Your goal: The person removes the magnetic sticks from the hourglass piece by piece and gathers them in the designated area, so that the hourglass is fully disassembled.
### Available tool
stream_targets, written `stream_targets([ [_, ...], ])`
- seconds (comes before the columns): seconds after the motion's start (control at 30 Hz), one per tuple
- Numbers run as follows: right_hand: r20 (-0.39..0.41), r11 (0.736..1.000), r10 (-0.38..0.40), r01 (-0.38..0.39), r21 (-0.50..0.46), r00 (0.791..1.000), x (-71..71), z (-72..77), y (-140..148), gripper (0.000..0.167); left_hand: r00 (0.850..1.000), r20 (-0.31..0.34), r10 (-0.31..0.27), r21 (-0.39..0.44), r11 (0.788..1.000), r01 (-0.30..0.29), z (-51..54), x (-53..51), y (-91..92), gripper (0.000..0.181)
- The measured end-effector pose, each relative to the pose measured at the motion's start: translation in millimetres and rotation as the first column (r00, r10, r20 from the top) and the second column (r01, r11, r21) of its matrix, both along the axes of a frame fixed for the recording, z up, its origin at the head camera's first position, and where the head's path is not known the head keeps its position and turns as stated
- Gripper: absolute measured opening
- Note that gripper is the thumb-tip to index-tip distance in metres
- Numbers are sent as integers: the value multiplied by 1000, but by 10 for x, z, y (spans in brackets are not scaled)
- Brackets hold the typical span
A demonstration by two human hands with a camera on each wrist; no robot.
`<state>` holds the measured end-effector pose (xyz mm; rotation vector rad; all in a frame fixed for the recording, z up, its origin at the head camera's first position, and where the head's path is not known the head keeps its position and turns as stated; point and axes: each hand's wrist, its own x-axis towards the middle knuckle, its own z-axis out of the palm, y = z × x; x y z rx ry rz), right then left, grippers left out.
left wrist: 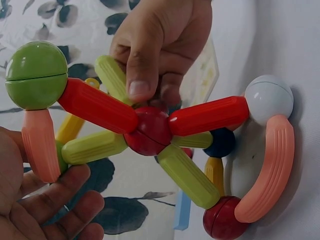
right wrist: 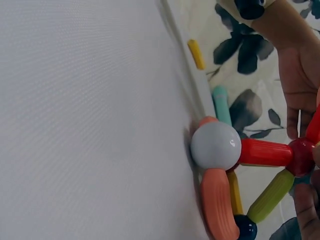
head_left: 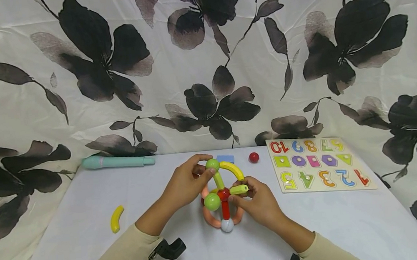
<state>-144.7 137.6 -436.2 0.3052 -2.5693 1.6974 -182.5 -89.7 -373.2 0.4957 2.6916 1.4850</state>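
A toy structure of balls and sticks stands on the table, with a central red ball [head_left: 224,194], red and light green sticks, and curved salmon sticks. A white ball [head_left: 227,225] forms its near lower corner. At the top, my left hand [head_left: 185,182] pinches a green ball [head_left: 212,164] between thumb and index finger. A second green ball [head_left: 212,202] sits lower on the near side. My right hand [head_left: 259,202] pinches a light green stick [head_left: 238,190] beside the central ball; the left wrist view shows this stick [left wrist: 113,79] pointing outward. A curved yellow stick [head_left: 233,170] arches from the top ball.
A loose curved yellow stick [head_left: 117,219] lies left on the table. Along the back are a teal tube-shaped thing [head_left: 117,161], a blue block [head_left: 225,159] and a loose red ball [head_left: 254,157]. A number-and-shape puzzle board [head_left: 321,169] lies at the right.
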Motion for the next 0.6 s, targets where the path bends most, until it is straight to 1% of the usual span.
stream_targets([
  [0.13, 15, 999, 2, -3, 33, 1000, 43, 12, 93, 30, 1000, 3, 1, 7, 1000, -1, -5, -1, -1, 38],
  [0.23, 24, 996, -15, 12, 90, 1000, 74, 7, 199, 30, 1000, 5, 10, 5, 1000, -10, -4, 0, 5, 39],
  [0.4, 65, 976, -80, 65, 210, 995, 114, 0, 401, 30, 1000, 10, 26, 0, 1000, -26, 0, 4, 12, 40],
  [0.6, 88, 956, -123, 94, 279, 989, 132, 2, 672, 30, 1000, 10, 17, 14, 1000, -17, 3, 3, 10, 40],
])
